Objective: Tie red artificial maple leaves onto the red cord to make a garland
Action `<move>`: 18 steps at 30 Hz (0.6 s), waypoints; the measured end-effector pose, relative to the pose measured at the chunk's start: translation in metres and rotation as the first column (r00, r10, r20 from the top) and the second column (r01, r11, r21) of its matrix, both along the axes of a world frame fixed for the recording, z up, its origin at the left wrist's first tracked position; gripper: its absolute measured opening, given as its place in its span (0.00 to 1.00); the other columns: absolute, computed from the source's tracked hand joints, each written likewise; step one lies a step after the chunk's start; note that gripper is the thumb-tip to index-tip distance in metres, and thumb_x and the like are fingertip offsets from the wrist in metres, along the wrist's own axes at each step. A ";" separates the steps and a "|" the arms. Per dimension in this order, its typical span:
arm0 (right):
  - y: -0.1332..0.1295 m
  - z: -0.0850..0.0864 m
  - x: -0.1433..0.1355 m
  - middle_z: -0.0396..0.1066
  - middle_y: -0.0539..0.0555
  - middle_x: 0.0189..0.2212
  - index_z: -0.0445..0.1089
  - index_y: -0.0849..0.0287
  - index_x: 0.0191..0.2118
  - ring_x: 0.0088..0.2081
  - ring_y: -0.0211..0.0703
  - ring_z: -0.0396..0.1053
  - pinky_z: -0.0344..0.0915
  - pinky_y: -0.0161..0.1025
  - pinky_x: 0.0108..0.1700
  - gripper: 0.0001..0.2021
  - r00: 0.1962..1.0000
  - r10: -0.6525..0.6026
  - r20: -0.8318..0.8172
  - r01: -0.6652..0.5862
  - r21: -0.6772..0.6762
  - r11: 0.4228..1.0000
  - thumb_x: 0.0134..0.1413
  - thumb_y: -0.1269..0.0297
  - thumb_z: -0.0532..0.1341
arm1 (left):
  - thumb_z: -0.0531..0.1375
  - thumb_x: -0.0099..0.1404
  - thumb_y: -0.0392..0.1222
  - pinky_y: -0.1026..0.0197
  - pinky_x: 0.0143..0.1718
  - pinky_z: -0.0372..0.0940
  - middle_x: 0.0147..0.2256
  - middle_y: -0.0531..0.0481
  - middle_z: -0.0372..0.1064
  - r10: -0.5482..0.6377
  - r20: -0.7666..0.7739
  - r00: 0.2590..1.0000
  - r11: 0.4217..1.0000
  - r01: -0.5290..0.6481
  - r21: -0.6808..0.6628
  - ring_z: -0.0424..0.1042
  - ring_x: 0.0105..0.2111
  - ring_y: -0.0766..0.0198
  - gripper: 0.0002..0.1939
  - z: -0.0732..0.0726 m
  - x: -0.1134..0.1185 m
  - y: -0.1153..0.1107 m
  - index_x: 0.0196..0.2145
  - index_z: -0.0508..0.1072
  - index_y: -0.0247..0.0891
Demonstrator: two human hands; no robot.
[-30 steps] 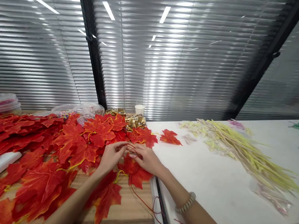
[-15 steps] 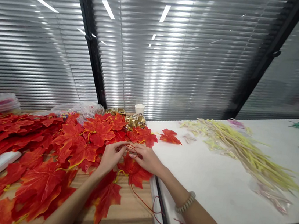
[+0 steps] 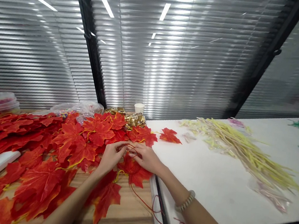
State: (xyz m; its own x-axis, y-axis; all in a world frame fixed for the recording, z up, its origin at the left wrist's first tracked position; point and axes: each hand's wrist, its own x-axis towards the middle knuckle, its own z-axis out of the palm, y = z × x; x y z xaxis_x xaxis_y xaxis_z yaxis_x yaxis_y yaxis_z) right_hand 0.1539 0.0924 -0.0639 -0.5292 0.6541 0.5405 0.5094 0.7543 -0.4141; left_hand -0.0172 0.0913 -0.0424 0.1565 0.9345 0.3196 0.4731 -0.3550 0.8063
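The left hand [image 3: 111, 155] and right hand [image 3: 145, 158] are meeting fingertip to fingertip, wrists apart and forearms converging, each pinching a thin red cord [image 3: 141, 200]. The cord is looping at the fingers, then trailing in curves across the seam between wood-grained table [image 3: 126, 216] and smooth white table [image 3: 198, 178]. Pointed, lobed red leaves [image 3: 42, 180] with yellow edges are lying beneath and beside the hands. A bracelet [image 3: 185, 201] of rounded beads is encircling the right wrist.

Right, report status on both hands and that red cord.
Left hand and right hand close together, pinching red cord. Cord's tail trails across the table gap. Red leaves crowd beneath.
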 end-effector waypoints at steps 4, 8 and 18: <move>0.001 -0.001 0.000 0.69 0.54 0.42 0.67 0.56 0.45 0.43 0.40 0.66 0.62 0.37 0.43 0.12 1.000 -0.009 0.009 0.009 -0.008 1.000 0.56 0.68 0.54 | 0.53 0.56 0.38 0.65 0.29 0.64 0.32 0.48 0.75 0.008 -0.046 0.999 1.000 -0.007 0.024 0.71 0.27 0.63 0.16 -0.002 0.000 0.001 0.39 0.75 0.35; 0.000 0.000 0.000 0.70 0.54 0.40 0.69 0.57 0.42 0.41 0.41 0.66 0.62 0.37 0.42 0.10 1.000 -0.016 0.025 0.017 -0.019 1.000 0.56 0.68 0.54 | 0.53 0.56 0.39 0.66 0.26 0.62 0.29 0.49 0.74 0.001 -0.060 0.998 1.000 0.000 0.028 0.69 0.23 0.65 0.16 -0.003 0.000 0.001 0.39 0.75 0.34; -0.003 0.004 0.000 0.70 0.53 0.38 0.70 0.58 0.37 0.41 0.41 0.66 0.62 0.37 0.42 0.07 0.999 -0.013 0.035 0.013 -0.006 1.000 0.55 0.69 0.54 | 0.53 0.56 0.40 0.66 0.26 0.62 0.29 0.48 0.74 -0.029 -0.050 0.998 0.999 0.030 0.012 0.69 0.24 0.64 0.16 -0.004 0.000 0.000 0.39 0.75 0.35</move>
State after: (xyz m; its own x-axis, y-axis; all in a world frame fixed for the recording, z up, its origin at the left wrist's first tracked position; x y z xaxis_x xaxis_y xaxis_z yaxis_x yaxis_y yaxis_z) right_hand 0.1542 0.0897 -0.0595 -0.5388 0.6645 0.5178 0.5333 0.7449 -0.4009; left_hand -0.0176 0.0911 -0.0461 0.2001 0.9253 0.3221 0.5018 -0.3792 0.7774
